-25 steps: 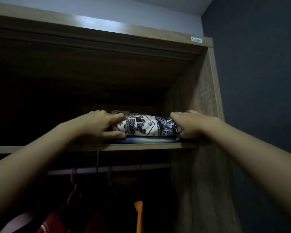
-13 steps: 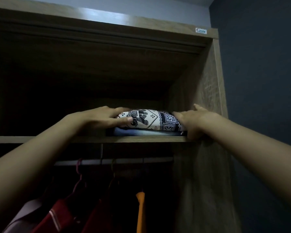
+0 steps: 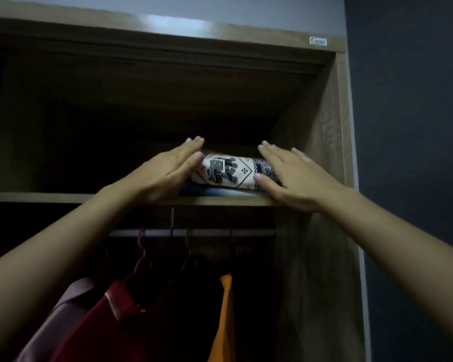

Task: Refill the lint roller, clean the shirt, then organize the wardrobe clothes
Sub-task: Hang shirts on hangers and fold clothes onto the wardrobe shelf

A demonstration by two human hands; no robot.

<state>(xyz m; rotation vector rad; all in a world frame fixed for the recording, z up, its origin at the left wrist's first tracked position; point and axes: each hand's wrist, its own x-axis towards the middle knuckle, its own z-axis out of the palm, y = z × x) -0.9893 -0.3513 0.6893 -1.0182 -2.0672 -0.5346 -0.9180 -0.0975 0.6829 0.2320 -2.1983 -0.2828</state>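
Reaching up from the lower left of the frame, the left hand (image 3: 168, 171) lies flat, fingers straight and together, pressed against the left end of the folded white cloth with dark elephant print (image 3: 226, 169). That cloth sits at frame centre on a folded dark blue garment (image 3: 215, 192), both on the wooden wardrobe shelf (image 3: 37, 197). Below hang a red garment (image 3: 110, 317) and an orange garment (image 3: 224, 322). At centre right, the right hand (image 3: 296, 176) rests open-palmed, fingers extended, on the cloth's right end; neither hand grips anything.
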